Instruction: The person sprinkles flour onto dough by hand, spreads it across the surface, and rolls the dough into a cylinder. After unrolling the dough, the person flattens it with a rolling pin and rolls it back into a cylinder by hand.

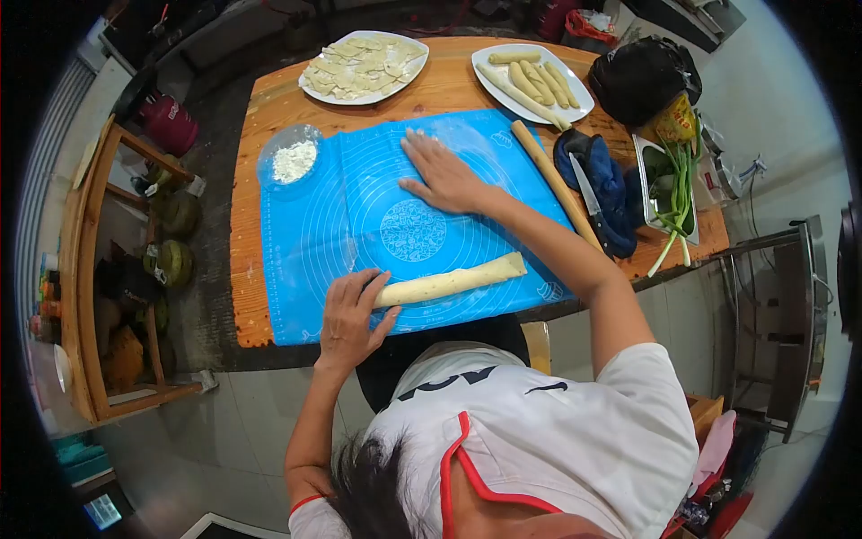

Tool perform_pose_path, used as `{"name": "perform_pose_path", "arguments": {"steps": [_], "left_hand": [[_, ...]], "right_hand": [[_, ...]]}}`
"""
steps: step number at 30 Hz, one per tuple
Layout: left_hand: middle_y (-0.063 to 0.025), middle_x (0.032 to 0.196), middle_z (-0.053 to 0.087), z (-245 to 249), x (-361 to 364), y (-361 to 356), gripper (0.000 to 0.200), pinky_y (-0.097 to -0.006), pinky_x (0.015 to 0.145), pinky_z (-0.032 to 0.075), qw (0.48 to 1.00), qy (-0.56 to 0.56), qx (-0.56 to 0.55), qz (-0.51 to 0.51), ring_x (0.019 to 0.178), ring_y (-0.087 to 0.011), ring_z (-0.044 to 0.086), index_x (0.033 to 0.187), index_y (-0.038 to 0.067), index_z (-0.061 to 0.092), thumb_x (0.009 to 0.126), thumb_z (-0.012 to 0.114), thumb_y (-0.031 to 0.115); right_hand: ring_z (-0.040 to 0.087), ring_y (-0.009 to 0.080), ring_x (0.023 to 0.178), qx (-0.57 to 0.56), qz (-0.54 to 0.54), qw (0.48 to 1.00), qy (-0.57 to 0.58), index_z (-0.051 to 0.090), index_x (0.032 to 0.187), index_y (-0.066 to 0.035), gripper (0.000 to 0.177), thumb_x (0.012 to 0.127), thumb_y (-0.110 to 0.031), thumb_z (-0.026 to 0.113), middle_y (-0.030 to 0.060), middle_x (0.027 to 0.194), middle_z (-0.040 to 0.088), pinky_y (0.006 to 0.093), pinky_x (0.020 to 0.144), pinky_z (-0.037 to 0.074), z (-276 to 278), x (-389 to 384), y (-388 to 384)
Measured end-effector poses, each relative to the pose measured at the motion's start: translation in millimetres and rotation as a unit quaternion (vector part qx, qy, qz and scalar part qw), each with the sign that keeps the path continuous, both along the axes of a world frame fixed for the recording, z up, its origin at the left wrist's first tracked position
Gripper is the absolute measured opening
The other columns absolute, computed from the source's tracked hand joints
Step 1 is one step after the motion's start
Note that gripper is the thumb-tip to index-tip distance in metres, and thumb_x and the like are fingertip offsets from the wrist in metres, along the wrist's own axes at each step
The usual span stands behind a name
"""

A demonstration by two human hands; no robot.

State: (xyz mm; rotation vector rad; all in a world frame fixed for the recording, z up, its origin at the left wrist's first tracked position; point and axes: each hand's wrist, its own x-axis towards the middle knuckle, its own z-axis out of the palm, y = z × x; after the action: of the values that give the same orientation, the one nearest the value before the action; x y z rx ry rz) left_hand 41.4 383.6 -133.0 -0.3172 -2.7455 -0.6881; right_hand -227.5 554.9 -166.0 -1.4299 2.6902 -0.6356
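Note:
A long roll of dough (453, 282) lies near the front edge of the blue silicone mat (314, 225). My left hand (348, 313) grips its left end, with the thumb on the near side and the fingers on the far side. Farther back, my right hand (442, 176) rests flat on the mat, palm down with the fingers stretched out, holding nothing. A clear bowl of white flour (294, 162) sits at the mat's back left corner. Along the mat's right edge lies a wooden rolling pin (552, 180).
At the back stand a white plate (346, 99) of flat dough pieces and another plate (584, 97) with several dough rolls. To the right are a knife (588, 193) on a dark blue cloth (613, 184), green onions (675, 193) over a metal tray (639, 148), and a black bag (646, 79).

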Motion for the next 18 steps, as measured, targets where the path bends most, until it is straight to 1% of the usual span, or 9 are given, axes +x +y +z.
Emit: {"name": "perform_pose_path", "arguments": {"steps": [3, 5, 7, 9, 12, 13, 15, 16, 18], "left_hand": [[-0.0133, 0.12, 0.058, -2, -1, -1, 0.051, -0.0478, 0.098, 0.043, 1.0, 0.009, 0.004, 0.001, 0.113, -0.033, 0.054, 0.128, 0.008, 0.062, 0.082, 0.078, 0.021], [-0.0125, 0.115, 0.058, -4, -4, 0, 0.047, -0.0472, 0.095, 0.043, 1.0, 0.019, 0.017, -0.002, 0.11, -0.0324, 0.055, 0.124, 0.008, 0.064, 0.082, 0.079, 0.021], [-0.012, 0.112, 0.058, -3, -1, -1, 0.043, -0.0466, 0.093, 0.043, 1.0, 0.007, 0.029, -0.004, 0.108, -0.0319, 0.055, 0.12, 0.007, 0.066, 0.081, 0.079, 0.02], [-0.0117, 0.109, 0.058, 2, -5, -2, 0.039, -0.0458, 0.09, 0.043, 0.999, -0.01, 0.041, -0.001, 0.105, -0.0315, 0.055, 0.116, 0.007, 0.067, 0.081, 0.08, 0.02], [-0.012, 0.108, 0.058, 3, -7, -5, 0.039, -0.0452, 0.092, 0.043, 0.999, -0.005, 0.049, -0.013, 0.104, -0.0311, 0.055, 0.113, 0.007, 0.068, 0.081, 0.08, 0.024], [-0.0122, 0.108, 0.058, 3, -8, -6, 0.039, -0.0451, 0.092, 0.042, 0.998, -0.003, 0.05, -0.023, 0.104, -0.0311, 0.055, 0.113, 0.007, 0.068, 0.08, 0.081, 0.024], [-0.0126, 0.108, 0.059, 7, -9, -6, 0.042, -0.0451, 0.094, 0.042, 0.998, -0.019, 0.049, -0.027, 0.106, -0.0315, 0.055, 0.115, 0.007, 0.066, 0.081, 0.08, 0.027], [-0.0127, 0.108, 0.059, 11, -9, -5, 0.043, -0.0451, 0.094, 0.042, 0.998, -0.018, 0.048, -0.026, 0.106, -0.0317, 0.055, 0.116, 0.007, 0.066, 0.081, 0.08, 0.027], [-0.0126, 0.107, 0.059, 15, -7, -3, 0.046, -0.0455, 0.093, 0.042, 0.999, -0.014, 0.035, -0.032, 0.104, -0.032, 0.055, 0.118, 0.007, 0.064, 0.081, 0.079, 0.029]], "right_hand": [[0.033, 0.0384, 0.146, -0.066, 0.123, 0.99, 0.02, 0.041, 0.148, 0.001, 0.056, 0.104, -0.031, 0.05, 0.0247, 0.157, 0.034, 0.0481, 0.119, 0.029, 9, 31, 45], [0.057, 0.0347, 0.126, -0.075, 0.117, 0.987, -0.084, 0.06, 0.132, -0.002, 0.036, 0.096, -0.008, 0.06, 0.0213, 0.137, 0.058, 0.0452, 0.104, 0.047, 38, 40, 84], [0.068, 0.0324, 0.1, -0.08, -0.016, 0.994, -0.074, 0.068, 0.118, -0.002, 0.029, 0.089, -0.001, 0.065, 0.0172, 0.11, 0.07, 0.0415, 0.091, 0.053, 58, 54, 117], [0.068, 0.0324, 0.089, -0.146, -0.135, 0.972, -0.125, 0.069, 0.117, -0.002, 0.03, 0.087, -0.005, 0.071, 0.016, 0.097, 0.071, 0.0386, 0.088, 0.053, 75, 75, 126], [0.066, 0.0327, 0.1, 0.044, -0.141, 0.98, -0.135, 0.067, 0.122, -0.004, 0.038, 0.088, -0.019, 0.075, 0.0174, 0.109, 0.069, 0.0416, 0.093, 0.051, 92, 86, 121], [0.063, 0.0334, 0.106, 0.021, -0.077, 0.994, -0.074, 0.066, 0.124, -0.005, 0.041, 0.089, -0.023, 0.074, 0.0178, 0.114, 0.067, 0.0432, 0.095, 0.049, 96, 87, 112], [0.059, 0.0348, 0.117, -0.024, 0.045, 0.998, 0.038, 0.064, 0.129, -0.005, 0.048, 0.09, -0.032, 0.073, 0.0186, 0.124, 0.063, 0.0465, 0.1, 0.046, 97, 94, 99], [0.051, 0.0372, 0.126, -0.002, 0.058, 0.997, -0.049, 0.06, 0.134, -0.005, 0.06, 0.089, -0.043, 0.071, 0.0185, 0.135, 0.056, 0.0494, 0.105, 0.041, 92, 97, 99], [0.052, 0.0375, 0.125, 0.039, 0.077, 0.995, -0.047, 0.06, 0.133, -0.004, 0.063, 0.086, -0.043, 0.074, 0.0182, 0.135, 0.056, 0.0491, 0.104, 0.042, 89, 113, 99]]}}
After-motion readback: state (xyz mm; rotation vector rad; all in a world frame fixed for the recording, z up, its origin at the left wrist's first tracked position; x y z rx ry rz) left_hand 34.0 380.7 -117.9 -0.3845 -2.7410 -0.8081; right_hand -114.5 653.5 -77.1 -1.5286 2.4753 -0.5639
